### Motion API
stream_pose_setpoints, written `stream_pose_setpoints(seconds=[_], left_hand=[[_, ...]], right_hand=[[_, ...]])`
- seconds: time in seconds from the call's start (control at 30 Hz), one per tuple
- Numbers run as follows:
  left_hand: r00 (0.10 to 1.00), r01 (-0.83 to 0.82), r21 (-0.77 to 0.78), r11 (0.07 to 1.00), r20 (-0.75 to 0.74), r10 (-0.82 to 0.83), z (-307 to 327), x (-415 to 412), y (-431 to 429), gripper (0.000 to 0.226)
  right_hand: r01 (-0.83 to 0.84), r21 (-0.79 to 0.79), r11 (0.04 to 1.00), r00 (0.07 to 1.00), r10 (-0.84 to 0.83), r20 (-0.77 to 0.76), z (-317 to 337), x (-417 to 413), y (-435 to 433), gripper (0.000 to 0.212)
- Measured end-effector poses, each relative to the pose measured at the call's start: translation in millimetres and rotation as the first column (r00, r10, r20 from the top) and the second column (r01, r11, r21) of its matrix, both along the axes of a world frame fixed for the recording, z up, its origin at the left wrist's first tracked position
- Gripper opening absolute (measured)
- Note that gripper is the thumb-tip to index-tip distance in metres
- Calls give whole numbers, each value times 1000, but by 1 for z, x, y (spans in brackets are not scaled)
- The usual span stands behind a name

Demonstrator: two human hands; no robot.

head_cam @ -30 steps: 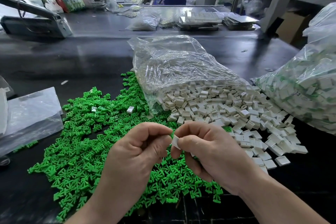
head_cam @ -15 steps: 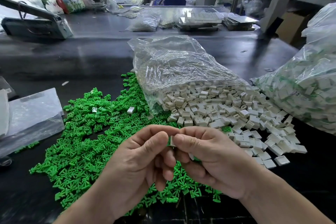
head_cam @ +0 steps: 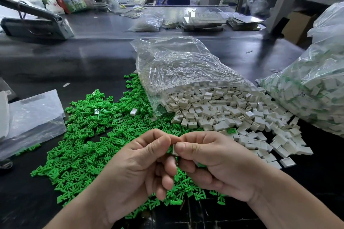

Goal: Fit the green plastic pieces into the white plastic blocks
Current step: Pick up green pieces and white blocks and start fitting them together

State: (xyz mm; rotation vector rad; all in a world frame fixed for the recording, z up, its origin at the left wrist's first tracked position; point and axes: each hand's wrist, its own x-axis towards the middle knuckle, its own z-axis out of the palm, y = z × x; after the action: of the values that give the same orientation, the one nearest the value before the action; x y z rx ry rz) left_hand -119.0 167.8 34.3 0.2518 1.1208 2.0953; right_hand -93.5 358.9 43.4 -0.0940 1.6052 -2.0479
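Since a second ago, both hands have been drawing together, closing the gap that showed between them, and now the small white plastic block is sitting pinched at the spot where their fingertips are meeting. The right hand is gripping it between curled thumb and forefinger, with its other fingers folding in underneath. The left hand is pressing thumb and forefinger against the block's left edge, its remaining fingers curling loosely below. Whether a green piece is going into the block cannot be told, as the fingers are covering that side. Both hands are hovering above the near edge of the spread of loose green plastic pieces, which is lying across the black table. Just to the right of it, a heap of white plastic blocks is spilling from the mouth of a crumpled clear plastic bag, and one stray white block is lying on the green spread. Further right, a second full clear bag is holding white blocks with green showing among them. At the left, a flat clear plastic sheet is lying beside the green pieces.
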Motion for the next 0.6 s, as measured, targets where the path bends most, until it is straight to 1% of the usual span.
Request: stream_pose_setpoints(seconds=[0.13, 0.2, 0.3, 0.43, 0.6], left_hand=[[1000, 9, 14, 1000, 12, -9, 1, -1, 0, 30], [1000, -9, 20, 1000, -12, 9, 1, 1, 1, 30], [995, -68, 21, 997, -70, 70, 0, 4, 5, 31], [986, -131, 64, 989, -94, 137, -2, 8, 11, 35], [959, -228, 53, 972, -158, 234, -8, 11, 15, 41]], right_hand=[[0, 16, 1000, 1000, 0, -8, 3, 2, -2, 15], [18, 17, 1000, 1000, -18, -21, 3, 3, -3, 16], [54, -20, 998, 998, -55, -37, 2, 3, -3, 20], [71, -82, 994, 996, -76, -56, 4, 4, -8, 17], [93, -74, 993, 990, -100, -98, 3, 6, -13, 25]])
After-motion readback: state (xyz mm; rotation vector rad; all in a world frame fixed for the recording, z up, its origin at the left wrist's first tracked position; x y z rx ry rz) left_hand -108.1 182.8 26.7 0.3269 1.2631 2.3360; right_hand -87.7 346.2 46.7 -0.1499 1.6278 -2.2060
